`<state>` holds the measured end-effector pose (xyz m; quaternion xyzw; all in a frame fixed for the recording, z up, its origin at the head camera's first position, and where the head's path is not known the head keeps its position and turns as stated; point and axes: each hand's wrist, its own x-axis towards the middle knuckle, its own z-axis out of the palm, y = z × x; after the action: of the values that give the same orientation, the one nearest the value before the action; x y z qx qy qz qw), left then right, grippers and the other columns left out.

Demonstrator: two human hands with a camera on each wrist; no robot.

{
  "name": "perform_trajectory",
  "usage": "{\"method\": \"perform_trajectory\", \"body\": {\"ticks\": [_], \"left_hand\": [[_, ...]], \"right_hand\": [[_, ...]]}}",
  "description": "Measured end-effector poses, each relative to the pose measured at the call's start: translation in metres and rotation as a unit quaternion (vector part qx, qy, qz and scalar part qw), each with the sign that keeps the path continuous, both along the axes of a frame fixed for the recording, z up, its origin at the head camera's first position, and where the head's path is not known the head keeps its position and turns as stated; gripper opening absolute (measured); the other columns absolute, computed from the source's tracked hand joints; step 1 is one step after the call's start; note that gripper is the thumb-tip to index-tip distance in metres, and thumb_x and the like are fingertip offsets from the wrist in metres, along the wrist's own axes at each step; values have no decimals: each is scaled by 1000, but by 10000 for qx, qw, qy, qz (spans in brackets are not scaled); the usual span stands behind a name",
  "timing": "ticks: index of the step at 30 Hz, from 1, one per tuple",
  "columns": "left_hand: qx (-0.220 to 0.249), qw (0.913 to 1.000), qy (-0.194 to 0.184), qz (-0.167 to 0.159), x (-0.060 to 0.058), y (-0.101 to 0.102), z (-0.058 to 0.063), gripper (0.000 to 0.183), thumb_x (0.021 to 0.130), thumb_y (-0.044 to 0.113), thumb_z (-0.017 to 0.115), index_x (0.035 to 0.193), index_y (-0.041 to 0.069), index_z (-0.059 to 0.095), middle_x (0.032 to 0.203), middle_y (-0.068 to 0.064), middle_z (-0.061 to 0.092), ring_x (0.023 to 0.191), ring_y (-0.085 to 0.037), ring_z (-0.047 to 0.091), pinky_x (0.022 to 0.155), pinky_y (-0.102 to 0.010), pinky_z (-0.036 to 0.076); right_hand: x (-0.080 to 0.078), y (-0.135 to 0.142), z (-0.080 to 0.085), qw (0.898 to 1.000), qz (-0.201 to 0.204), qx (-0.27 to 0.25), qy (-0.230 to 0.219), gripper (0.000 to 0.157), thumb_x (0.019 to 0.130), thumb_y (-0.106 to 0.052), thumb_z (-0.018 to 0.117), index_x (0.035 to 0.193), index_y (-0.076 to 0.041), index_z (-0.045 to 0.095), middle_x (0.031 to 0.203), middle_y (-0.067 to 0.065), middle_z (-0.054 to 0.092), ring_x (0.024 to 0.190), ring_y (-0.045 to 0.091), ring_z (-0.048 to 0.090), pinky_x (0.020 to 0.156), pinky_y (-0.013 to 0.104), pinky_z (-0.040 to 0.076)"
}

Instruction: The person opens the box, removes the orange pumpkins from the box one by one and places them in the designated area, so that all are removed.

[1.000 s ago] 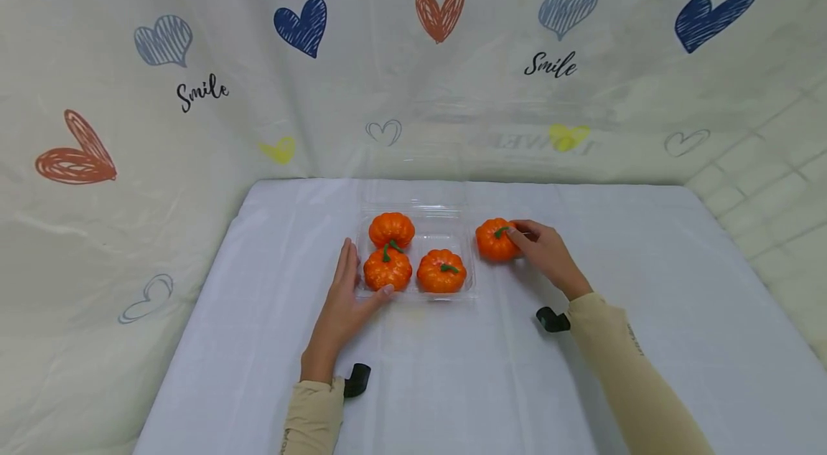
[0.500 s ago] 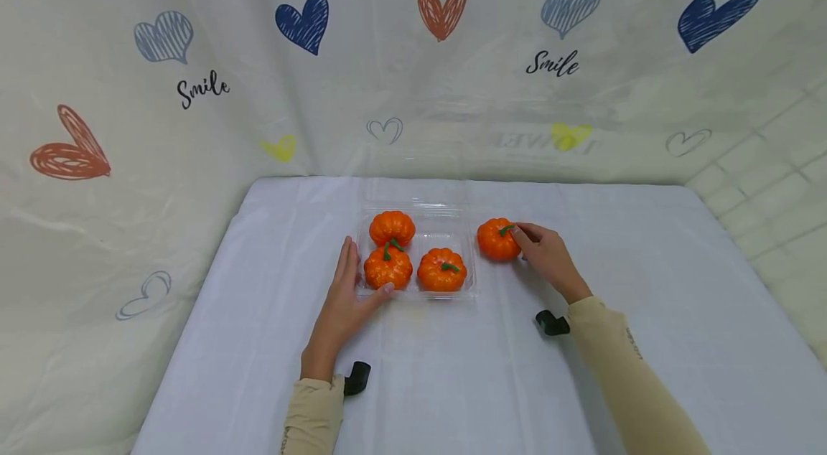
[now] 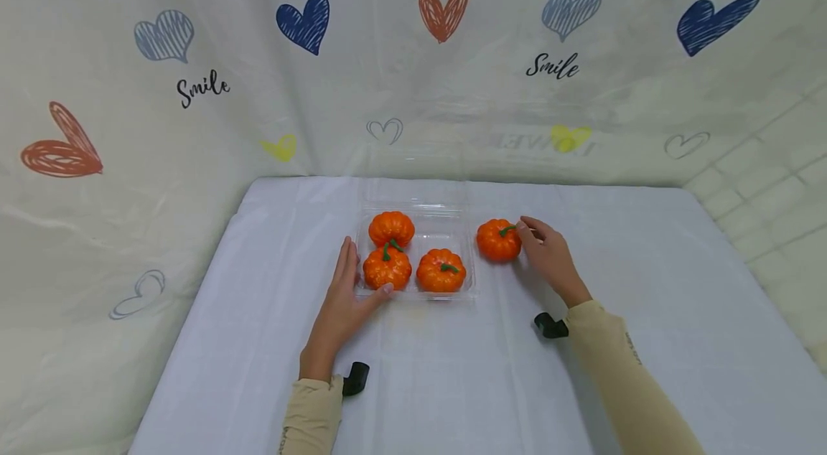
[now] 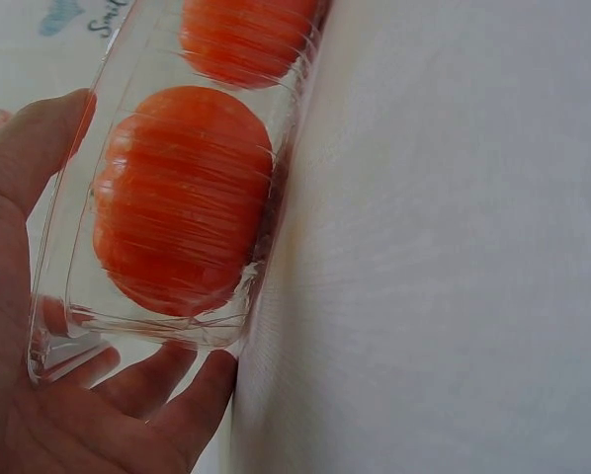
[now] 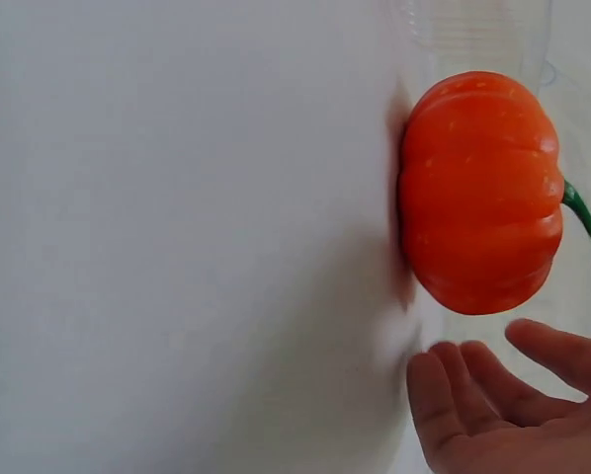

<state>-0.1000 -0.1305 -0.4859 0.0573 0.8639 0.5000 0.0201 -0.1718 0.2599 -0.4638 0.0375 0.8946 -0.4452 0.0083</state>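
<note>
A clear plastic clamshell container stands on the white cloth, its lid raised at the back. Inside are three small orange pumpkins: one at back left, one at front left and one at front right. My left hand holds the container's front left corner, thumb over the rim and fingers along the side wall. Just right of the container another pumpkin sits on the cloth, its green stem pointing right. My right hand is beside it, fingers spread and apart from its skin.
White cloth covers the table, whose back edge meets a pale hanging sheet printed with hearts and "Smile". Black wrist cameras stick out from the left sleeve and the right sleeve.
My right hand has let go of the right-hand pumpkin and drawn slightly back to the right. The pumpkin stays on the cloth. The left hand and container have not moved.
</note>
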Motion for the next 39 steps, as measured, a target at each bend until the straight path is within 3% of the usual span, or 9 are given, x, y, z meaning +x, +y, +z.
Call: {"method": "perform_trajectory", "body": {"ticks": [4, 15, 26, 33, 39], "left_hand": [[-27, 10000, 13, 6, 0, -1, 0, 116, 94, 60, 77, 174, 14, 6, 179, 7, -1, 161, -26, 24, 125, -48, 29], [28, 10000, 44, -2, -1, -1, -2, 116, 94, 61, 76, 174, 14, 7, 179, 8, -1, 160, -26, 27, 125, -48, 30], [52, 10000, 3, -11, -1, -1, -2, 116, 94, 60, 77, 174, 13, 8, 179, 9, -2, 160, -26, 26, 124, -48, 31], [40, 10000, 6, -13, -1, -1, -2, 116, 94, 60, 77, 173, 12, 8, 179, 8, -1, 160, -26, 26, 124, -48, 31], [10, 10000, -8, -9, -1, 0, -2, 116, 93, 62, 76, 174, 13, 8, 179, 9, -2, 160, -26, 26, 124, -49, 31]], "right_hand": [[1, -2, 6, 9997, -110, -168, 151, 73, 114, -53, 41, 166, -1, 36, 166, 25, 39, 151, 46, 37, 121, 62, 34], [7, -14, 25, 9969, 56, -509, 601, 80, 113, -47, 51, 173, -8, 16, 178, 13, 13, 162, 38, 18, 126, 59, 25], [15, -29, 40, 9956, 400, -377, 754, 77, 112, -38, 57, 174, -15, 16, 179, 10, 7, 157, 48, 23, 123, 66, 25], [22, -45, 42, 9947, 692, -434, 631, 76, 111, -35, 59, 173, -14, 19, 179, 9, 12, 156, 51, 25, 124, 66, 24], [26, -56, 43, 9942, 754, -383, 657, 78, 109, -38, 62, 173, -15, 23, 179, 6, 13, 164, 31, 4, 123, 72, 15]]}}
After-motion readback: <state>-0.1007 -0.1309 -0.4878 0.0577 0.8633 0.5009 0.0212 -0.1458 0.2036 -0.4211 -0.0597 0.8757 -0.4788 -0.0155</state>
